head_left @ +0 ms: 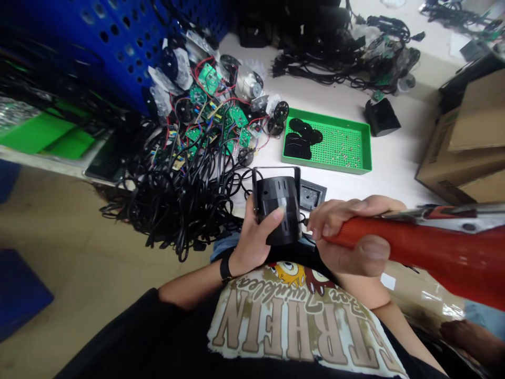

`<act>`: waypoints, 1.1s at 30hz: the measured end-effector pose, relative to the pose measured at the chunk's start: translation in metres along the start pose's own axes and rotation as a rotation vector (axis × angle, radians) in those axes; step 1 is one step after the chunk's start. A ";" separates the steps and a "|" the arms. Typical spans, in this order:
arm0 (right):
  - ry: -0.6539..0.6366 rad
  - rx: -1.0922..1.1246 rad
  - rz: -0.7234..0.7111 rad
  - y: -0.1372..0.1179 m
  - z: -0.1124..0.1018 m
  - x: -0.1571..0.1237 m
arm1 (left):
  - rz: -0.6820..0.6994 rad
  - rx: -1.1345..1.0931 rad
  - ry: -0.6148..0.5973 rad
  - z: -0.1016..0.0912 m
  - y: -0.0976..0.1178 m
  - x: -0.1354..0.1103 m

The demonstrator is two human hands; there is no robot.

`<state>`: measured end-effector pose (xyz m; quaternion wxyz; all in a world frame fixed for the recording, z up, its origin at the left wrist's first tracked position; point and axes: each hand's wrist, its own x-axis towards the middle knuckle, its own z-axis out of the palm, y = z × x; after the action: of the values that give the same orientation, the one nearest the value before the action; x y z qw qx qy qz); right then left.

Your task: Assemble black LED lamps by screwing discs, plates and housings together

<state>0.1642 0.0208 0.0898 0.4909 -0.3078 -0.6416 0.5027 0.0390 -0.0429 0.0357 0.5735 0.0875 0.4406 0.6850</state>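
Note:
My left hand (254, 237) is wrapped around a small black cylindrical lamp housing (278, 208) with slots and a metal bracket, held just above my lap at the table's near edge. My right hand (351, 239) grips a red electric screwdriver (426, 247), whose tip touches the right side of the housing. A black wristband sits on my left wrist.
A tangle of black cables (181, 189) with green circuit boards (215, 113) lies left of the housing. A green tray (329, 145) holding black discs sits behind it. Cardboard boxes (463, 142) stand at right, a blue perforated crate (118, 47) at back left.

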 end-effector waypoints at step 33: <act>0.330 0.383 -0.503 -0.001 0.016 0.048 | -0.008 0.022 -0.121 -0.022 -0.008 0.011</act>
<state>0.1336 0.0573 0.1063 0.7452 -0.1197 -0.5033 0.4208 0.0276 -0.0452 0.0123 0.6009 0.1335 0.4131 0.6711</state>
